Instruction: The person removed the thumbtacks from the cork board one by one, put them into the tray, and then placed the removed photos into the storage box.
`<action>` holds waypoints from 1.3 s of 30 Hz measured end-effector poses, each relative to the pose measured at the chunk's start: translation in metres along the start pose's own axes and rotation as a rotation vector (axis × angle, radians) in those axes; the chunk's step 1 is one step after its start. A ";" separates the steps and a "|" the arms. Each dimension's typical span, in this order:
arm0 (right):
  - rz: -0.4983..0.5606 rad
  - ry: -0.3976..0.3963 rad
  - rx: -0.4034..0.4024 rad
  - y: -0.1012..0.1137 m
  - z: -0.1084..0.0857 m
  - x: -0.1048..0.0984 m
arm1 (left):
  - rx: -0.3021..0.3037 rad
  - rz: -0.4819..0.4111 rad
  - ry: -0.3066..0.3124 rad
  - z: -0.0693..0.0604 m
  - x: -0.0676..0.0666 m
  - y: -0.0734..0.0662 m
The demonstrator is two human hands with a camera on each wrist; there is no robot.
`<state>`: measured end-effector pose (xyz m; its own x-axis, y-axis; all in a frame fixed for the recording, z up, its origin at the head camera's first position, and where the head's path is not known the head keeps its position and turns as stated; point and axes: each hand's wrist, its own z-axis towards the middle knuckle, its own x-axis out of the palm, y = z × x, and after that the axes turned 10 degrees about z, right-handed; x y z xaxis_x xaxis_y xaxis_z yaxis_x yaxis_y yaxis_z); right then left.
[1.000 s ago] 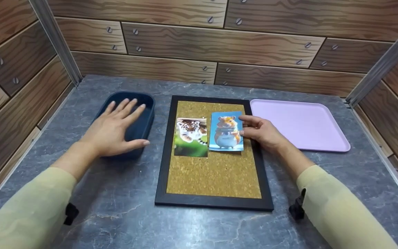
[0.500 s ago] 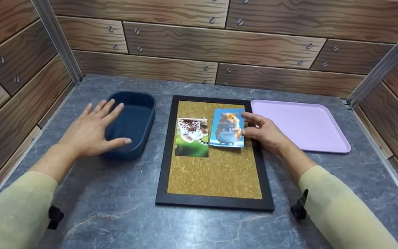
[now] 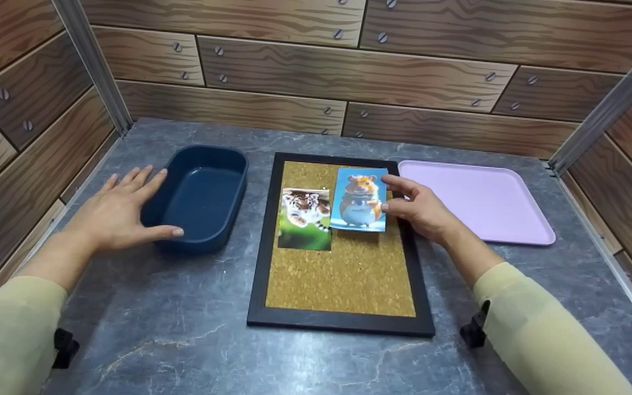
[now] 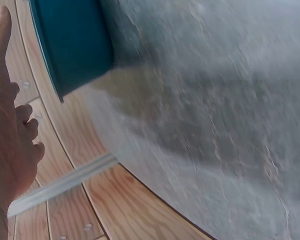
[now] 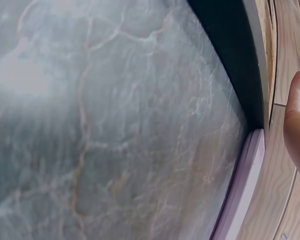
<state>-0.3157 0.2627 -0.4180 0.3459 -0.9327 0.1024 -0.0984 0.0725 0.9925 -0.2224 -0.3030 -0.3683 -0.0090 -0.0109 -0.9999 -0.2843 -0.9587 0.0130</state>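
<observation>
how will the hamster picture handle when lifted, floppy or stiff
The hamster picture is probably fairly stiff: it looks nearly flat, though the right hand pinches only one side. Likely light too, its edge looking thin.

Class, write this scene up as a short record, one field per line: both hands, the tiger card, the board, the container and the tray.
Left hand: fingers spread, near the blue container's left side
Right hand: pinches the hamster card by its right edge
Tiger card: on the cork board
Board: black-framed, on the grey tabletop
Container: left of the board
Purple tray: right of the board
</observation>
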 end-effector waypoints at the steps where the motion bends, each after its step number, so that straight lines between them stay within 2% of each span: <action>1: 0.010 0.005 -0.007 0.000 0.000 0.001 | -0.004 -0.001 0.009 -0.001 0.001 0.002; 5: 0.033 0.027 -0.023 0.002 0.000 0.005 | -0.008 -0.004 0.037 -0.003 0.004 0.006; 14: -0.007 0.043 -0.022 0.012 0.001 0.016 | -0.011 0.008 0.098 -0.004 0.011 0.011; 22: -0.050 0.043 -0.026 0.022 0.006 0.032 | -0.027 0.016 0.118 -0.002 0.013 0.011; 33: 0.009 0.127 -0.084 0.029 0.019 0.061 | -0.050 0.004 0.156 0.000 0.013 0.010; 39: 0.029 0.150 -0.085 0.033 0.023 0.077 | -0.054 0.002 0.162 0.000 0.014 0.008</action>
<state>-0.3135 0.1855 -0.3792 0.4802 -0.8670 0.1332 -0.0335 0.1336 0.9905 -0.2253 -0.3110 -0.3821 0.1458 -0.0545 -0.9878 -0.2322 -0.9725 0.0194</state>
